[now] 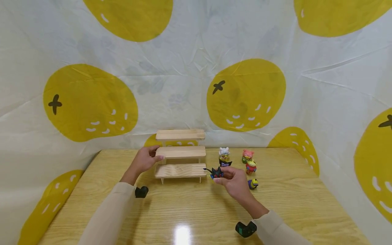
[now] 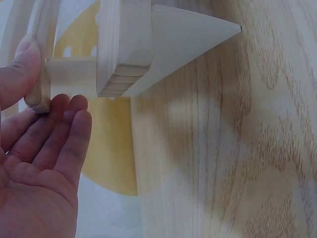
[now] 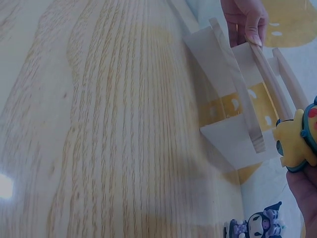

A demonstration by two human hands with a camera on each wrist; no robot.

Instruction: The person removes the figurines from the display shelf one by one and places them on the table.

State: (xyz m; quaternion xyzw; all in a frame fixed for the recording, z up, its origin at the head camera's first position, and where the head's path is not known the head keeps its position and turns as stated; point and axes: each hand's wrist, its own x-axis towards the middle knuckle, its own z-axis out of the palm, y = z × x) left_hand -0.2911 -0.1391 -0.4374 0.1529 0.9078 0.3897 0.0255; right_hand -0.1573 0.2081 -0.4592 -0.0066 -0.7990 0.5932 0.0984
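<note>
A wooden three-tier display stand (image 1: 180,170) stands upright on the table. My left hand (image 1: 146,160) pinches the left end of its middle shelf (image 1: 180,152), thumb on one face and fingers behind. In the left wrist view the thumb (image 2: 25,64) presses that board. Just right of the lowest shelf, my right hand (image 1: 235,182) holds a small figurine (image 1: 216,172), dark with red eyes and a thin tail in the head view. The right wrist view shows the figurine's yellow underside (image 3: 292,141) with teal edges; part of it is cut off by the frame.
Right of the stand are a white-topped figurine (image 1: 224,153), a black-hooded figurine (image 1: 226,164), a pink figurine (image 1: 247,155), a yellow-and-red one (image 1: 251,167) and a blue-and-yellow one (image 1: 253,184). A curtain (image 1: 180,95) with yellow fruit prints hangs behind the table (image 1: 171,214).
</note>
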